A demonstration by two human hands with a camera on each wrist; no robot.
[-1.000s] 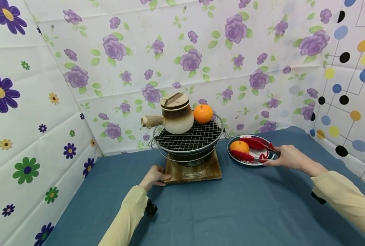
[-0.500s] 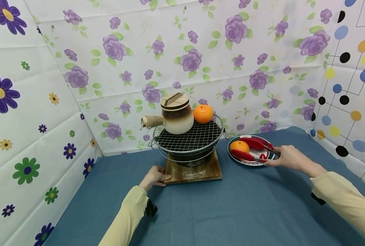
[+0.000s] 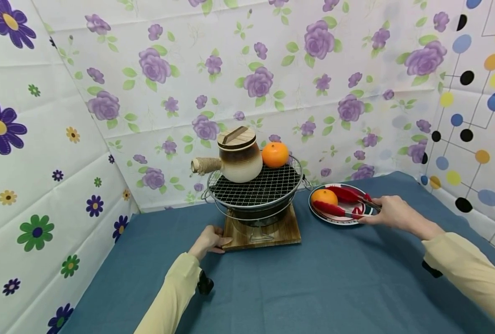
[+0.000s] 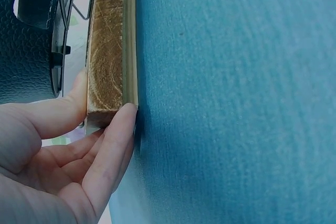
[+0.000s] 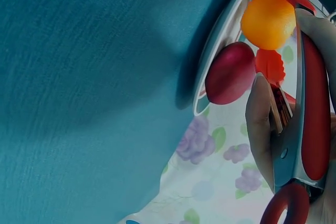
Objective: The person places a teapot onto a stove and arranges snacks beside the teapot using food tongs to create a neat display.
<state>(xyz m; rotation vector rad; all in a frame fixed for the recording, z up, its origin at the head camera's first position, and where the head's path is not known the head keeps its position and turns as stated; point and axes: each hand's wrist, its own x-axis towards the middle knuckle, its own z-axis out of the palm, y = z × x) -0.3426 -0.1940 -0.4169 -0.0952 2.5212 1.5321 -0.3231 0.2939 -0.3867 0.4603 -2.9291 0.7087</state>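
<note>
My right hand holds red-tipped tongs by their handles over a patterned plate. One tong arm lies in front of an orange, the other passes behind it; whether both touch it I cannot tell. A dark red, egg-shaped thing lies on the plate beside the orange in the right wrist view; in the head view I cannot make it out apart from the tongs. My left hand pinches the front left corner of a wooden board, thumb on top, fingers against its side and lower edge.
On the board stands a round black grill with a wire mesh. The mesh bears a lidded clay pot with a rope-wrapped handle pointing left and another orange. Blue cloth covers the table; flowered sheets hang close behind.
The near arm of the tongs and the orange on the plate have shifted up very slightly in the head view. My left hand and the board have stayed put.
</note>
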